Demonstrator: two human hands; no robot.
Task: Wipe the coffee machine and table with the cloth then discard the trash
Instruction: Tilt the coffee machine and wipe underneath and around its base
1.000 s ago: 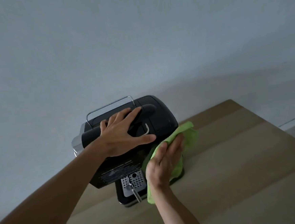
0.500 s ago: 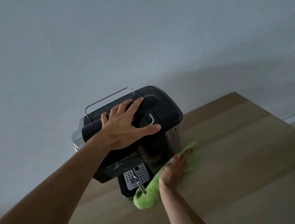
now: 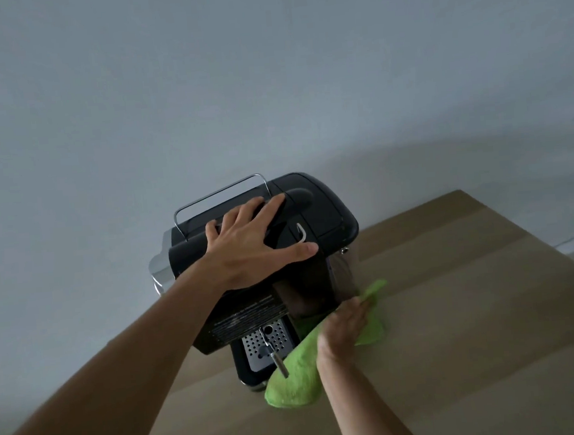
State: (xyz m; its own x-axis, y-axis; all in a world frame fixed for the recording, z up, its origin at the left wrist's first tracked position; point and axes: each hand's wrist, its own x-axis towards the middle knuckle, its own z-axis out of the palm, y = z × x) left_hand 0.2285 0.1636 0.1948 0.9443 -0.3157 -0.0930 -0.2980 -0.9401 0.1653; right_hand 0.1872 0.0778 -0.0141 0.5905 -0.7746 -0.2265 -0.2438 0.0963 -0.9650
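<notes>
A black coffee machine (image 3: pixel 323 214) with a metal rail on top and a perforated drip tray (image 3: pixel 266 344) stands on a wooden table (image 3: pixel 459 324). My left hand (image 3: pixel 246 244) lies flat on the machine's top, fingers spread, holding it steady. My right hand (image 3: pixel 342 329) presses a green cloth (image 3: pixel 293 381) against the table at the foot of the machine's right side. The cloth spreads from under the hand toward the drip tray and to the right. No trash is in view.
A plain grey wall rises directly behind the machine. The table's right corner (image 3: pixel 462 191) and right edge run down toward the floor at the far right. Bare wooden tabletop stretches to the right of the cloth and toward me.
My right hand has slid the cloth down the machine's right side onto the table at its base. My left hand has stayed flat on the top.
</notes>
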